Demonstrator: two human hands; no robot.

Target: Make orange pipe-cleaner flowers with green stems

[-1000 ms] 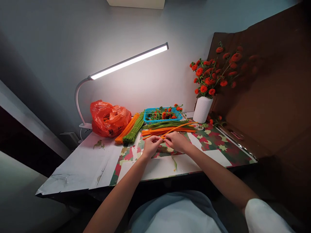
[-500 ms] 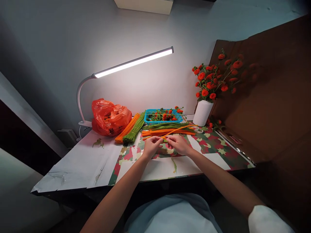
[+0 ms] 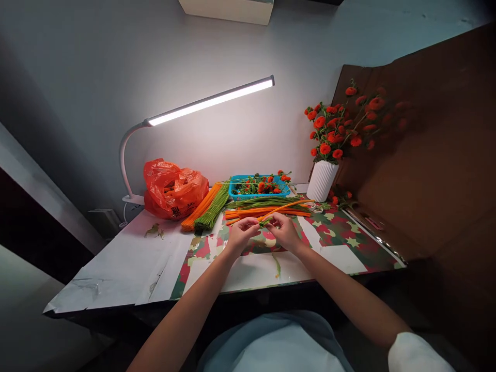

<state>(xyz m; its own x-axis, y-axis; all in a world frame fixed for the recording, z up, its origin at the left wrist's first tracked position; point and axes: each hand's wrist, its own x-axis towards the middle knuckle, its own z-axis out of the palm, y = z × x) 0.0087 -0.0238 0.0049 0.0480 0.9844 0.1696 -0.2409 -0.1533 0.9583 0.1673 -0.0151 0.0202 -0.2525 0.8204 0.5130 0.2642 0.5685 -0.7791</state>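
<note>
Over the middle of the table, my left hand (image 3: 243, 233) and my right hand (image 3: 285, 231) face each other with fingertips pinched close together. Between them is a small green pipe-cleaner piece (image 3: 265, 222), held by both hands; its exact shape is partly hidden by the fingers. Just behind the hands lies a bundle of orange pipe cleaners (image 3: 287, 211), with green pipe cleaners (image 3: 267, 202) beyond it. One long orange pipe cleaner (image 3: 296, 203) slants across that bundle; whether its near end reaches the fingers I cannot tell.
At the back stands a blue basket (image 3: 230, 192) of orange-red flowers. A white ribbed vase (image 3: 322, 181) with similar flowers is to its right. A red plastic bag (image 3: 174, 188) and more pipe-cleaner bundles (image 3: 212, 211) are on the left, below a lit lamp (image 3: 213, 102). Cardboard (image 3: 422, 165) borders the right.
The small piece has turned between my fingers: orange showed on top before, and green shows now. My right hand has tipped up slightly. The view has shifted a little.
</note>
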